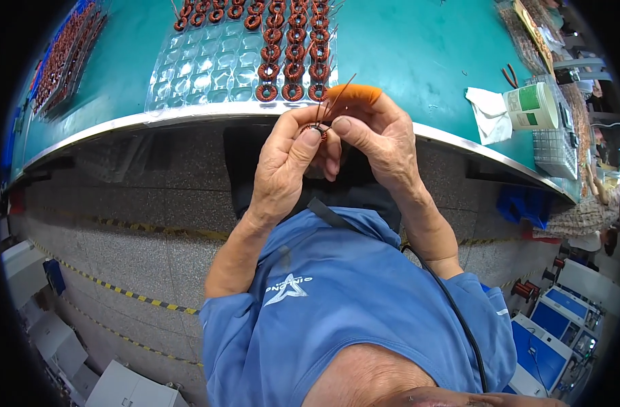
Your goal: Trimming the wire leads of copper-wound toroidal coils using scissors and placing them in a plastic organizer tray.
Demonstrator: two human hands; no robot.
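We hold a copper coil [323, 134] in our left hand [283, 161], pinched between thumb and fingers just off the near edge of the green table [418, 68]. Thin wire ends [349, 83] rise from it toward the far side. Our right hand [390, 146] curls close on the coil's right, its forefinger in an orange cover [356, 93]; its thumb sits near the wires, but we cannot tell whether it grips one. Beyond our hands lies a clear plastic tray [188, 78], with more coils [294, 71] filling its right columns and far rows. Far to the right, a white cloth [488, 117] lies beside a white-and-green tub [531, 106].
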